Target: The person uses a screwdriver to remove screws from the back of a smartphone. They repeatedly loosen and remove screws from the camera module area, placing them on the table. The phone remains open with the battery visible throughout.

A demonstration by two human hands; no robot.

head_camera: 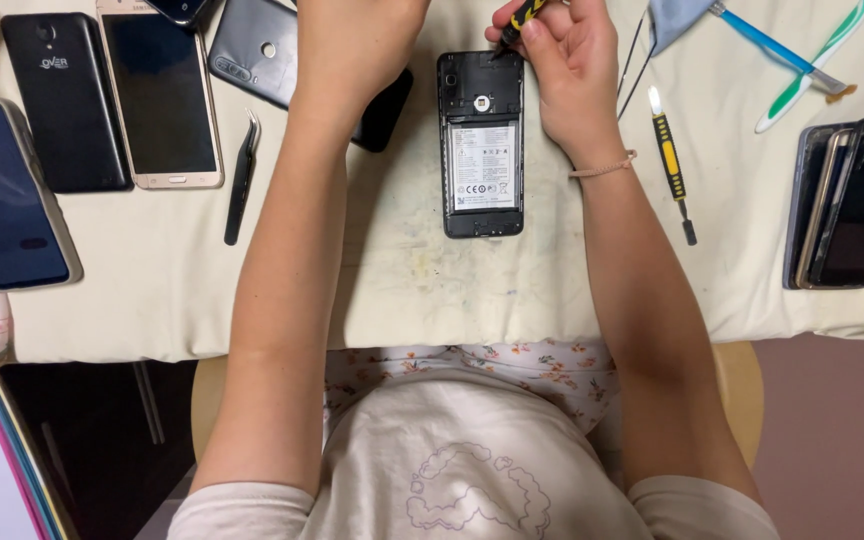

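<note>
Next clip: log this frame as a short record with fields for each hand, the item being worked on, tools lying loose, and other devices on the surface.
right hand: grips a yellow-and-black screwdriver, tip at the top edge of the opened phone
left hand: rests on the cloth left of the opened phone, over a dark object; grip cannot be told
opened phone: back cover off, battery exposed, flat on the white cloth
loose tools: black tweezers; second screwdriver; two toothbrushes
other devices: several phones at left; a stack at right
</note>
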